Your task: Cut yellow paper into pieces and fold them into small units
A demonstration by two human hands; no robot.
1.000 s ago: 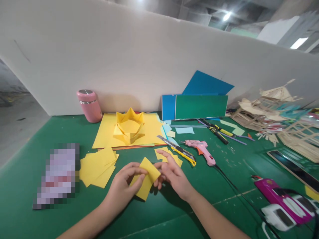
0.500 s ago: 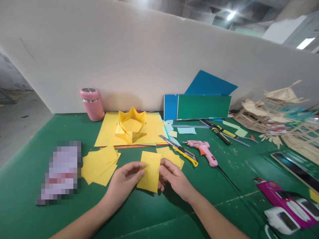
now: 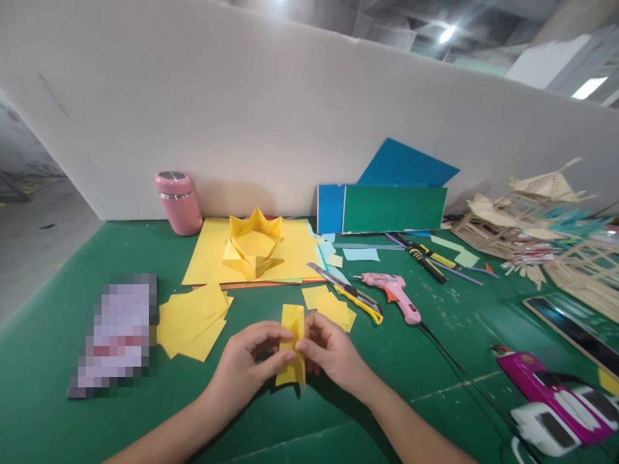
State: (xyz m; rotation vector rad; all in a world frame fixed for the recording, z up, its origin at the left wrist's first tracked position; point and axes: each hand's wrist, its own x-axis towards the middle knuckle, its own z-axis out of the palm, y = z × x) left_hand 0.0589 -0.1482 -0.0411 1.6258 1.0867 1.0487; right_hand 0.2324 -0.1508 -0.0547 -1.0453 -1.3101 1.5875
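Pinching creased yellow paper [image 3: 292,320] in left hand [image 3: 247,354] and right hand [image 3: 333,353], cutter [image 3: 351,294], glue gun [image 3: 397,295] nearby, pointed ring [image 3: 258,225] beyond

Your small folded yellow paper piece [image 3: 293,316] looks matt; the pink cylindrical flask [image 3: 181,212] looks glossy, its silvery band [image 3: 175,195] metallic.

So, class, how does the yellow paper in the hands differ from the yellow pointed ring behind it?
The held paper looks bent lengthwise; the pointed ring is a loop with several peaks.
The held paper is between the left hand and right hand; the pointed ring sits on a yellow sheet.
Both are yellow and show folding.
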